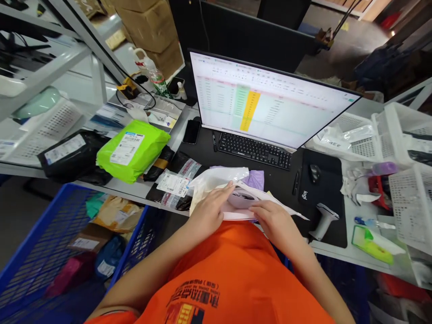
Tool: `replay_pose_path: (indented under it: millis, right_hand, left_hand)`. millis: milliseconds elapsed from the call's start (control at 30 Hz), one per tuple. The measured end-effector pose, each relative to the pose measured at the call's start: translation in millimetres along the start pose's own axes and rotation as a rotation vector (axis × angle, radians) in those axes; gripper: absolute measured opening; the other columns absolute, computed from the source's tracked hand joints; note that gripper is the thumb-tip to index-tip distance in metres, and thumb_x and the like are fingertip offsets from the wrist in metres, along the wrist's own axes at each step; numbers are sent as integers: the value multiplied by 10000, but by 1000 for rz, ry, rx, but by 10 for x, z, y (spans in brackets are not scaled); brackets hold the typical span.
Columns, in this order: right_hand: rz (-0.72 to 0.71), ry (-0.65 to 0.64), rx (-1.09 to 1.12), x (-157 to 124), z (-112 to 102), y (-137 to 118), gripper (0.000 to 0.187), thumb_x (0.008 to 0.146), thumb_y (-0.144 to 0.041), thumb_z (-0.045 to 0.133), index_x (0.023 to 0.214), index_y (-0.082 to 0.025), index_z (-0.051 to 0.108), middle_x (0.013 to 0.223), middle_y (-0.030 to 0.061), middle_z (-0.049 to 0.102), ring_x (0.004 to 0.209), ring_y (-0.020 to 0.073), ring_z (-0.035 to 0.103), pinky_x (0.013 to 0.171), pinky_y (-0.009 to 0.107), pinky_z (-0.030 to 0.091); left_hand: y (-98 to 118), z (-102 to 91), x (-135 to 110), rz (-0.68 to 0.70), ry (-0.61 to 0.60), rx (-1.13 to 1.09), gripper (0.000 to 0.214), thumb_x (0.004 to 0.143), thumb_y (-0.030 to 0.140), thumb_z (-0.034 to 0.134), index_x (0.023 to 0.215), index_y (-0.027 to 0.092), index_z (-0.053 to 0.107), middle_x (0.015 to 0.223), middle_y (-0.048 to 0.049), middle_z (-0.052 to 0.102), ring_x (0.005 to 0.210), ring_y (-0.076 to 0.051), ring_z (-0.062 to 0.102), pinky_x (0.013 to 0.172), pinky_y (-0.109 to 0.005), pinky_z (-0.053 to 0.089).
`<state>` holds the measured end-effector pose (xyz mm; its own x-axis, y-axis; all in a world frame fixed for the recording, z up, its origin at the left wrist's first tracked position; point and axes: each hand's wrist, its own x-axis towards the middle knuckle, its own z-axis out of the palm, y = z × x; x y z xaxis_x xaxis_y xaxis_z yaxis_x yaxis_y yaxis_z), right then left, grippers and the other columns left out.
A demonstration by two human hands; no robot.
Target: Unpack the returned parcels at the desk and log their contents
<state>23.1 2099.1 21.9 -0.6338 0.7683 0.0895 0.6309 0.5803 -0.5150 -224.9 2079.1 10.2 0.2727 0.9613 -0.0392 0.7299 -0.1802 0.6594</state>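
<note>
A white mailing bag (pixel 221 179) lies in front of my body at the desk's near edge, its mouth spread apart. Inside it sits a pale lilac item (pixel 242 199) with a dark, coiled-looking middle; its kind is unclear. My left hand (pixel 209 206) is closed on the bag's left side, fingers stretching toward the opening. On the other side, my right hand (pixel 272 217) has its fingers bent together at the bag's near right rim, beside the lilac item. Purple wrapping (pixel 255 179) shows behind the bag. Labelled parcels in dark plastic (pixel 173 183) lie just left of it.
A monitor (pixel 270 103) and keyboard (pixel 254 150) stand behind the bag. Right are a mouse (pixel 314 173), barcode scanner (pixel 324 221) and white baskets (pixel 410 207). Left are a green parcel (pixel 133 150), black parcel (pixel 72 153) and, below, a blue crate (pixel 32 243) of packages.
</note>
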Motion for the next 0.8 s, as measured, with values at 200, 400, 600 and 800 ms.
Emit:
replay_pose_path:
  millis: [200, 400, 600, 800]
  right_hand:
    - [45, 124, -81, -424, -92, 424, 416, 931, -384, 614, 1325, -253, 598, 1295, 104, 662, 1211, 275, 607, 1069, 481, 475]
    - [187, -58, -155, -1215, 152, 962, 299, 952, -394, 558, 1157, -232, 704, 1168, 124, 710, 1079, 297, 669, 940, 498, 552]
    - [290, -147, 41, -1342, 527, 861, 404, 909, -246, 577, 1310, -253, 628, 1365, 112, 626, 1259, 262, 593, 1051, 466, 516]
    - [287, 74, 218, -1231, 496, 853, 210, 958, -297, 554, 973, -251, 758, 1086, 91, 754, 1078, 256, 684, 959, 468, 558]
  left_hand:
    - [-47, 12, -296, 59, -39, -85, 915, 714, -61, 399, 1549, 309, 346, 1579, 23, 423, 1415, -204, 442, 1213, -461, 355]
    - [-200, 17, -614, 114, -115, -365, 576, 769, 5, 420, 1159, 275, 747, 1189, 5, 750, 1128, -182, 664, 1001, -376, 544]
    - [-295, -82, -661, -14, -120, -465, 567, 726, 51, 412, 1074, 306, 779, 1131, 12, 769, 1074, -186, 701, 1012, -434, 540]
    - [-351, -319, -685, -313, -59, -711, 401, 704, 141, 506, 911, 285, 818, 1071, -7, 784, 1015, -253, 716, 602, -291, 618]
